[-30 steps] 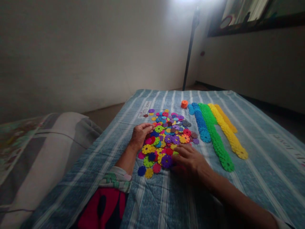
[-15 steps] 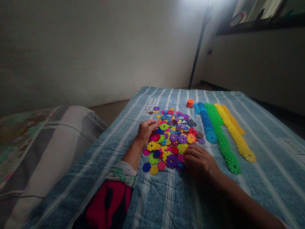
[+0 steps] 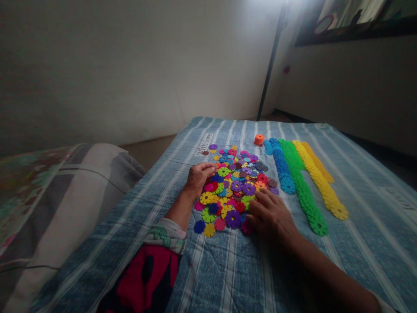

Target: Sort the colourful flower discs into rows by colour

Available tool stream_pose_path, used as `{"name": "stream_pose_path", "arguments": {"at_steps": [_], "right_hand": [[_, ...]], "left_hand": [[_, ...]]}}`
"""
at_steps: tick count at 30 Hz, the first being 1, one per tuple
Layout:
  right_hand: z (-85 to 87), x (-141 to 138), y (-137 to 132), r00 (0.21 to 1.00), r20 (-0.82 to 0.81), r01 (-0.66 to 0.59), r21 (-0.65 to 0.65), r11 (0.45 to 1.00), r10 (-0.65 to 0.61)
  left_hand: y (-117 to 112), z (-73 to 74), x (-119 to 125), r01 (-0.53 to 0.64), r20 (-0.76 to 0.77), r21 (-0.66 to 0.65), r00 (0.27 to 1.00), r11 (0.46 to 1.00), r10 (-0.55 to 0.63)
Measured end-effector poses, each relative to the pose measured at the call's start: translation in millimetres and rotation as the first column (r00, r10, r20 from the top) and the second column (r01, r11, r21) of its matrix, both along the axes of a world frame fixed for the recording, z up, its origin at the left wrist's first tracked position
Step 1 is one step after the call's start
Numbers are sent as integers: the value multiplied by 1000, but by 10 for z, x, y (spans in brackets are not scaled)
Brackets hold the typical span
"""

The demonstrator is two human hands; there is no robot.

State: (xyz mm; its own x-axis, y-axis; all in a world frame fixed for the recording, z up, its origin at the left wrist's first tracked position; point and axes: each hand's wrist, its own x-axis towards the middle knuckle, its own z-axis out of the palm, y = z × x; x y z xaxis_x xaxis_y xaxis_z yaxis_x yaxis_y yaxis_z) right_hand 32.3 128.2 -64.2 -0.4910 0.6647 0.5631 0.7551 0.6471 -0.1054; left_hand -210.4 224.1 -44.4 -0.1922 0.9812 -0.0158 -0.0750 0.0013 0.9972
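A loose heap of notched plastic flower discs [image 3: 233, 218] in many colours lies on the striped cloth. My left hand [image 3: 198, 179] is at the heap's left edge, thumb and fingers pinched together. An orange disc shows by its fingertips, but I cannot tell whether it is held. Over the heap's right edge, my right hand [image 3: 272, 216] has its fingers curled down onto the discs. A pink disc [image 3: 247, 227] lies partly under it. What the right fingertips grip, if anything, is hidden.
Right of the heap run overlapping rows of blue discs [image 3: 282, 167], green discs [image 3: 304, 195], yellow discs [image 3: 321, 184] and amber discs [image 3: 317, 163]. An orange disc stack [image 3: 259, 139] stands at the back. A grey-striped bundle of fabric [image 3: 94, 187] is at left; a pole [image 3: 271, 65] rises behind.
My right hand has shifted slightly up and left over the heap's right edge, and a pink disc has moved down beneath it. My left hand stays almost still.
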Motion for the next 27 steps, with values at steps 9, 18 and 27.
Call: {"name": "stream_pose_path", "arguments": {"at_steps": [9,18,27], "right_hand": [[-27,1,7,986,-88,-140,44,989,143],[-20,-6,161,986,-59,151,-35,988,-153],[0,-36,233,981,-149,89,-204,975,-121]], "left_hand": [[17,-18,-1,-2,-3,6,1000,1000,2],[10,-3,8,-7,-1,19,1000,1000,7],[47,-44,-12,-3,-4,18,1000,1000,3]]}}
